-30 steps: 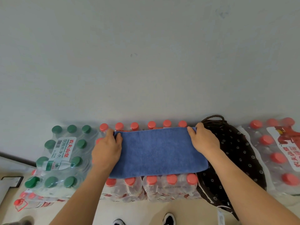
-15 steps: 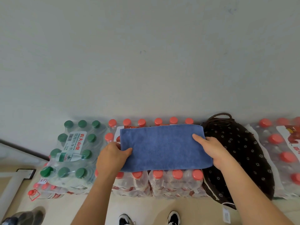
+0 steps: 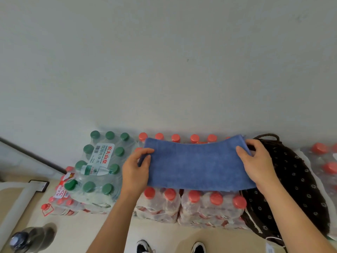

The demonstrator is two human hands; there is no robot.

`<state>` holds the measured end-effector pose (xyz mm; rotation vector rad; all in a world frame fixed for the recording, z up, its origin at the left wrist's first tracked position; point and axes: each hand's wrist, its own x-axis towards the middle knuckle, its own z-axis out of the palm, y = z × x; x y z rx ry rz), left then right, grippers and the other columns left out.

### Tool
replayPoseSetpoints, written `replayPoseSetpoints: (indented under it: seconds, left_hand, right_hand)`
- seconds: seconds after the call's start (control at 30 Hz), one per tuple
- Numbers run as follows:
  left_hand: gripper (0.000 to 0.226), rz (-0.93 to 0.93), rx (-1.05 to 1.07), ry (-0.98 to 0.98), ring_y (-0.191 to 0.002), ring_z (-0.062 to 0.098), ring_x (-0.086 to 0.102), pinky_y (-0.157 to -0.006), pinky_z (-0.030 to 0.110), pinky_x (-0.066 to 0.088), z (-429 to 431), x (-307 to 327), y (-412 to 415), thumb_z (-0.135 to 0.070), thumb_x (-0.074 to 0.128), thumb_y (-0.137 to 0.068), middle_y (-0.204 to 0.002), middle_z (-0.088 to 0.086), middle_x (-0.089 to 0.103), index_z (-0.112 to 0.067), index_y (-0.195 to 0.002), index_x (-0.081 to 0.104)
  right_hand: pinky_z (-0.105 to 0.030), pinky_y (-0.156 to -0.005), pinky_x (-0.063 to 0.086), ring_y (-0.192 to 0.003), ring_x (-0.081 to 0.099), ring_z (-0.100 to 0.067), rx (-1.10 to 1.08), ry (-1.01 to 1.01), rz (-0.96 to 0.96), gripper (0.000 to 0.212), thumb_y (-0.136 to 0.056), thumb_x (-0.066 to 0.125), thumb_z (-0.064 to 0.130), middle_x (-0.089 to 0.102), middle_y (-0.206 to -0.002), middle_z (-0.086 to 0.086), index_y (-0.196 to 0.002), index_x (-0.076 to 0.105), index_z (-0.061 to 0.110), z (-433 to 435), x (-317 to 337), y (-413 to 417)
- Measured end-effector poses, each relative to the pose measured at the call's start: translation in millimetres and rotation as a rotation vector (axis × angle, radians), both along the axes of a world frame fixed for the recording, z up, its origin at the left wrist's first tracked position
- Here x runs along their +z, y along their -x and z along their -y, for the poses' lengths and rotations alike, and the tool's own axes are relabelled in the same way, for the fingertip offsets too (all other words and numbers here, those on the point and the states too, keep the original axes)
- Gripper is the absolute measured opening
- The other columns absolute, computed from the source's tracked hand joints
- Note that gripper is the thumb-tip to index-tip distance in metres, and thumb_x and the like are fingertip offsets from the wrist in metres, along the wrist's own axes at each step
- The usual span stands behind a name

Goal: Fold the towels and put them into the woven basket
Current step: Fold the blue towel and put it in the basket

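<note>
At the far left, low on the pale floor (image 3: 87,232), stands a blurred dark bottle (image 3: 23,240). Next comes a shrink-wrapped pack of green-capped water bottles (image 3: 98,167) with a white label on top, stacked on a lower pack of red-capped bottles (image 3: 62,203) that peeks out at its left. All of this sits against a plain grey wall (image 3: 164,61).

The left hand (image 3: 135,170) grips the left short edge of the blue towel (image 3: 197,165), thumb on top and fingers curled under the cloth, so the hand is closed on it. The towel is folded into a long band and lies across the tops of the central packs of red-capped bottles (image 3: 193,203); its middle sags a little between the two hands, and red caps show along both its far and near edges.

The right hand (image 3: 259,165) pinches the towel's right short edge, thumb on the upper face and fingers wrapped round the end. That end reaches just over the rim of the woven basket (image 3: 299,181), a dark brown basket with a flower-dotted lining, standing just beside the central packs. Whether anything lies inside it is hard to tell. Further right is another pack with red caps (image 3: 326,161). Two shoes (image 3: 171,247) show at the bottom edge
</note>
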<state>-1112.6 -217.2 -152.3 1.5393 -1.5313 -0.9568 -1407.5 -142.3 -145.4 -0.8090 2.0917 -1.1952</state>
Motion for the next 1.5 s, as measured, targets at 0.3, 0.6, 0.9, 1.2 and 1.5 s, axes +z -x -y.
replayPoseSetpoints:
  seconds: [0.3, 0.6, 0.9, 1.2, 1.5]
  left_hand:
    - [0.027, 0.406, 0.06, 0.199, -0.091, 0.011, 0.053, -0.077, 0.015, 0.037, 37.3, 11.3, -116.1, -0.009, 0.057, -0.093, -0.106, -0.003, 0.061, -0.014, -0.118, 0.067]
    - [0.039, 0.637, -0.003, -0.042, -0.105, 0.033, 0.057, -0.088, 0.043, 0.047, 75.7, -18.8, -193.9, -0.014, 0.04, -0.099, -0.127, 0.013, 0.055, -0.015, -0.135, 0.053]
    - [0.041, 0.603, 0.011, -0.029, -0.093, 0.028, 0.06, -0.075, 0.038, 0.05, 79.7, -28.2, -193.6, -0.028, 0.048, -0.097, -0.125, 0.009, 0.053, -0.016, -0.136, 0.049]
    - [0.049, 0.51, -0.178, -0.021, -0.109, 0.032, 0.054, -0.086, 0.034, 0.041, 80.1, 41.0, -155.0, -0.008, 0.045, -0.09, -0.135, 0.01, 0.045, -0.012, -0.139, 0.044]
    - [0.043, 0.645, -0.456, 0.203, -0.077, 0.036, 0.057, -0.055, 0.034, 0.031, 36.2, 49.9, -38.0, -0.009, 0.041, -0.077, -0.108, 0.014, 0.055, -0.005, -0.116, 0.057]
  right_hand:
    - [-0.033, -0.081, 0.045, -0.092, 0.057, -0.017, 0.203, 0.12, -0.241, 0.052, -0.094, 0.054, 0.02, 0.058, -0.103, 0.005, -0.139, 0.034, 0.035, 44.6, 10.8, -120.6]
    - [-0.051, -0.086, 0.048, -0.115, 0.051, -0.044, 0.483, -0.247, -0.902, 0.061, -0.08, 0.059, 0.005, 0.047, -0.133, -0.024, -0.139, 0.045, 0.014, 84.7, -20.9, -206.0]
    - [-0.053, -0.114, 0.021, -0.146, 0.02, -0.024, 0.791, -0.261, -0.99, 0.064, -0.094, 0.016, 0.056, 0.025, -0.157, -0.005, -0.151, 0.022, 0.028, 105.0, -47.1, -296.4]
    - [-0.049, -0.117, 0.004, -0.149, -0.001, -0.018, 0.793, -0.3, -0.994, 0.066, -0.093, 0.01, 0.058, 0.008, -0.161, 0.002, -0.152, 0.004, 0.031, 105.8, -47.6, -293.5]
    - [-0.017, -0.063, 0.047, -0.084, 0.067, -0.02, 0.48, -0.062, 0.449, 0.023, -0.098, 0.046, 0.012, 0.072, -0.089, -0.008, -0.109, 0.066, 0.006, 107.1, 5.9, -219.6]
